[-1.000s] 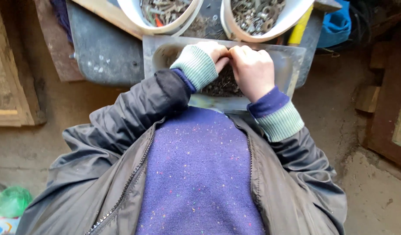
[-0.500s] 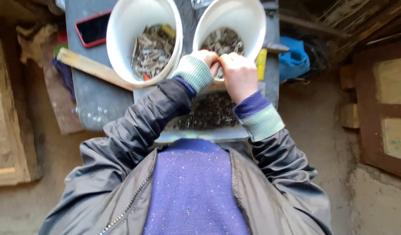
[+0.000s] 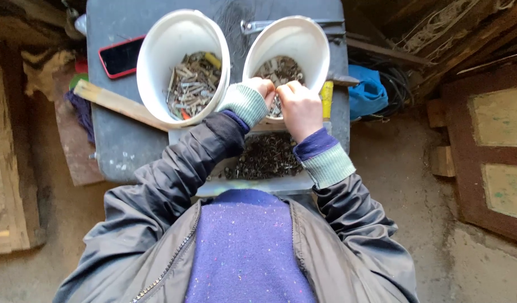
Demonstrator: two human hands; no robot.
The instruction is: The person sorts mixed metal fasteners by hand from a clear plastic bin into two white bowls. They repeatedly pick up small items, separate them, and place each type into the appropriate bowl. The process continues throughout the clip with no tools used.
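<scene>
Pinching something small over the right bucket (image 3: 286, 42), my left hand (image 3: 262, 90) and right hand (image 3: 299, 106) meet; I judge these screws (image 3: 264, 157) stiff, light, best taken by fingertips.

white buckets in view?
2. Left bucket sits beside the phone; right bucket is under both hands, left hand and right hand. None appear hidden.

Soft daylight, sharp focus, dim upper corners, no glare

grey table (image 3: 110, 146), two buckets (image 3: 182, 33); phone (image 3: 121, 56)
</scene>
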